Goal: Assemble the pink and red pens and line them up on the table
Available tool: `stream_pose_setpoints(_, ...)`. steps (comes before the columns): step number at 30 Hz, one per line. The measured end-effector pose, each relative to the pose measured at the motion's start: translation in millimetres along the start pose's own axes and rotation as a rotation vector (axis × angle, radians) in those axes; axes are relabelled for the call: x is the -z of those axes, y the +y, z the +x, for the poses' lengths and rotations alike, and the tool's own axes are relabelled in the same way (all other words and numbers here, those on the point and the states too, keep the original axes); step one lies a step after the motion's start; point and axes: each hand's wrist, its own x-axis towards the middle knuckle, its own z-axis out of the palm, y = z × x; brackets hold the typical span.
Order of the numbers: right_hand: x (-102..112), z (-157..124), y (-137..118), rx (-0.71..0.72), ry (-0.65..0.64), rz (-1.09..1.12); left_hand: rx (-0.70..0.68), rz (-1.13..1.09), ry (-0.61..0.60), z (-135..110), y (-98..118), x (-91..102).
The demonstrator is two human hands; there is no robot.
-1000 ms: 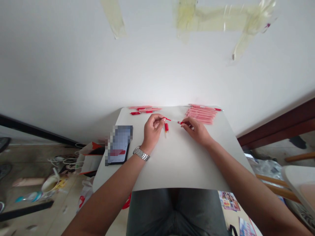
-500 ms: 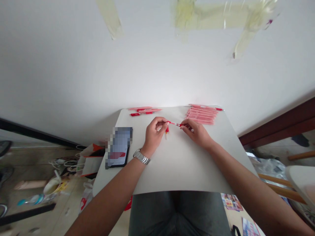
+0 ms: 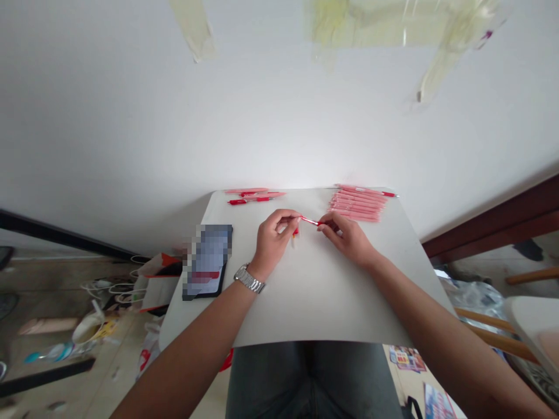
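My left hand (image 3: 273, 238), with a metal watch on its wrist, pinches one end of a thin red pen refill (image 3: 310, 220). The other end of the refill sits in the closed fingers of my right hand (image 3: 347, 235), along with a pen part I can barely see. Both hands hover over the white table (image 3: 314, 291). A small red pen piece (image 3: 296, 232) lies on the table just behind my left fingers. A tidy stack of several pink pens (image 3: 358, 205) lies at the back right. A few red and pink pens (image 3: 253, 196) lie at the back left.
A dark phone (image 3: 208, 262) lies on the table's left side. On the floor to the left are bags, cables and a cup (image 3: 89, 329). A chair (image 3: 530, 331) and magazines (image 3: 408, 358) are at the right. A white wall stands right behind the table.
My hands have come closer together, so less of the refill shows between them. The small red piece on the table is now partly hidden by my left fingers.
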Motion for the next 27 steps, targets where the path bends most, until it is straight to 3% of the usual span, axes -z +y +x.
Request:
stream_pose_setpoints(5, -2, 0, -2, -0.026, 0.002, 0.119, -0.018, 0.040, -0.016, -1, 1, 1.0)
stream_pose_setpoints(10, -6, 3, 0, -0.109, 0.076, 0.378, -0.026, 0.073, 0.032, 0, 1, 2.4)
stream_pose_setpoints(16, -5, 6, 1, -0.165, 0.132, 0.523, -0.037, 0.120, 0.035, 0, 0, 4.3)
stream_pose_setpoints(22, -5, 5, 2, -0.189, 0.145, 0.561, -0.068, 0.220, 0.025, 1, -4, 7.8)
stream_pose_setpoints(27, -5, 5, 1, -0.187, 0.142, 0.545, -0.179, 0.435, 0.007, 3, -2, 12.7)
